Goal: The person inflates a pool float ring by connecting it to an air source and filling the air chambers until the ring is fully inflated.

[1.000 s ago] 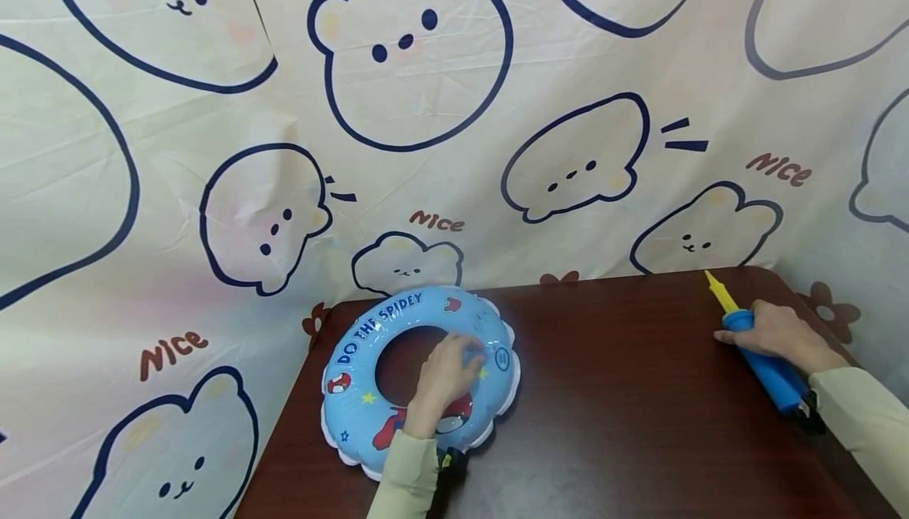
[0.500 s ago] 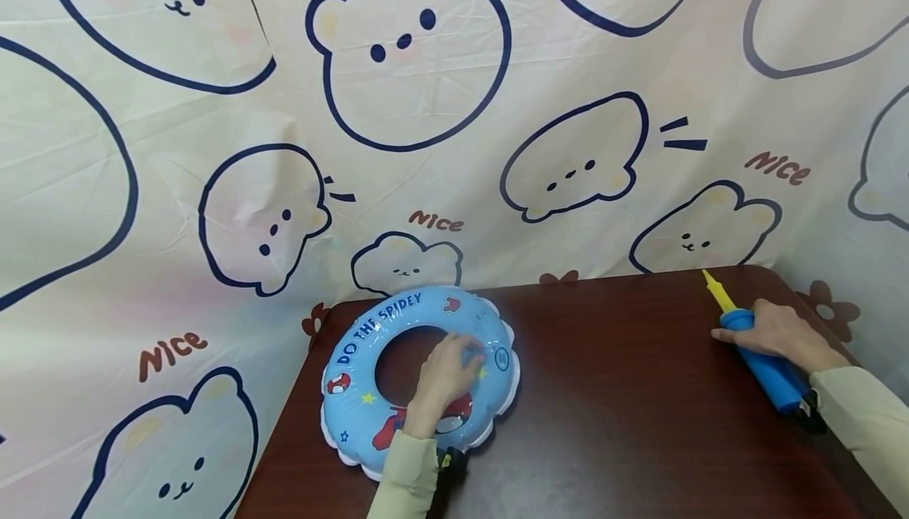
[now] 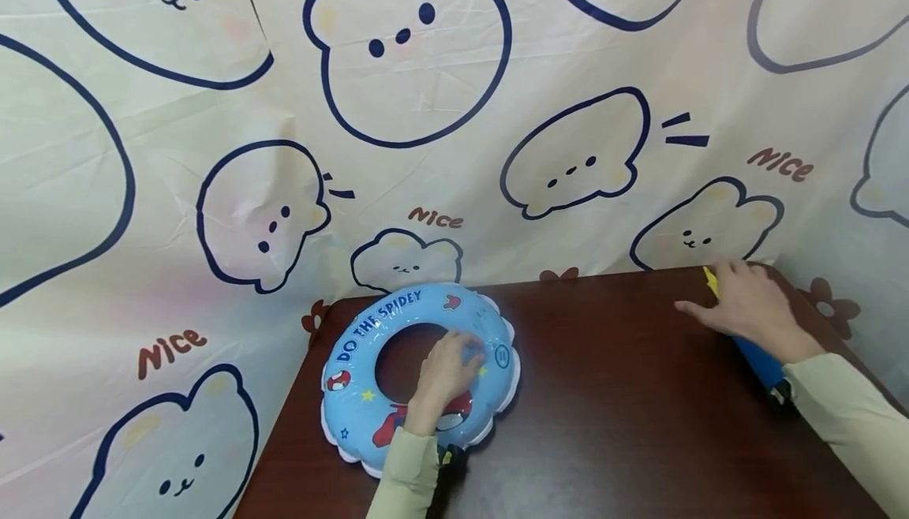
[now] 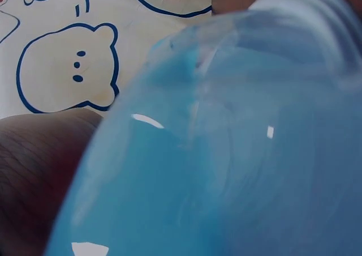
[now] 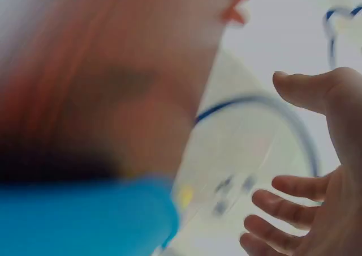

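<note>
A light blue inflatable swim ring (image 3: 497, 357) with "DO THE SPIDEY" lettering lies on the table's left part. My left hand (image 3: 447, 373) holds the ring's right inner side, its fingers bent over the tube. In the left wrist view the glossy blue ring (image 4: 164, 188) fills most of the picture, and the fingertips are hidden. A blue hand pump (image 3: 756, 361) with a yellow nozzle (image 3: 711, 281) is at the far right. Over it, fingers spread and thumb out, hovers my right hand (image 3: 756, 310). The right wrist view has this hand (image 5: 334, 193) apart from the blue pump barrel (image 5: 85, 219).
The dark brown table (image 3: 604, 393) extends between the two hands. Behind it hangs a pale cloth (image 3: 440, 180) printed with cartoon bear outlines and "Nice" lettering, close along the back edge.
My right hand has let go of the pump and opened, lifting above it. The pump stays about where it was. My left hand and the swim ring have not moved.
</note>
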A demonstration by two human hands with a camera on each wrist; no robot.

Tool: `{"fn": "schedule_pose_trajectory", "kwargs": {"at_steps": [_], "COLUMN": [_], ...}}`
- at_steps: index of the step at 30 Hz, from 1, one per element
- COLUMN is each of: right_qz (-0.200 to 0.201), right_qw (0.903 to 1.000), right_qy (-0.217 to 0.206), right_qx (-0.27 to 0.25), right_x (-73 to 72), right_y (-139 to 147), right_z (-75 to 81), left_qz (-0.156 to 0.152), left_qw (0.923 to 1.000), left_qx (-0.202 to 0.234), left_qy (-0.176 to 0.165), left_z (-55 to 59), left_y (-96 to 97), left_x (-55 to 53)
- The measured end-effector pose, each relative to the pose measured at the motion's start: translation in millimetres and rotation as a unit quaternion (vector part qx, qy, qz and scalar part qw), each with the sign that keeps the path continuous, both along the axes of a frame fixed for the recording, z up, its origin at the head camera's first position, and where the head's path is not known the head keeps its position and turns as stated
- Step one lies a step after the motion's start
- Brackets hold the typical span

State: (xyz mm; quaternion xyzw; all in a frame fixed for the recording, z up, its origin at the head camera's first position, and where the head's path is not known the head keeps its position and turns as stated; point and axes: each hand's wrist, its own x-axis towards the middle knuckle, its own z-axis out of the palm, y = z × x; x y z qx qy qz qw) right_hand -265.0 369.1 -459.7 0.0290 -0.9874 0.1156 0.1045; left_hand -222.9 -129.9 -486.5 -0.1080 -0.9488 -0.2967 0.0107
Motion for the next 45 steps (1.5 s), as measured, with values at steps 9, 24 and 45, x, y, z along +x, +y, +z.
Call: {"fn": "schedule_pose_trajectory", "kwargs": {"at_steps": [9,24,45], "right_qz": [0.142,0.276,0.289], "right_qw": [0.9823,0.924,0.9096], "right_qy": [-0.038,-0.032,0.012], "right_qx": [-0.117,-0.262,-0.299], "right_x": [4.6,0.7,-3.8], "right_y": [-119.6,-262.4,-306.6], "right_z": [0.3,-47.1,-54.0], "left_qz": [0.008,0.007,-0.002], "left_qw": [0.9999,0.9999,0.9997], "left_qx": [0.001,0.009,0.009], "left_qy": [0.007,0.006,0.021], "left_z": [1.9,-1.8,-4.9], "left_y": [-0.6,-1.9,-3.8], "left_x": [0.3,-2.4,-4.7]}}
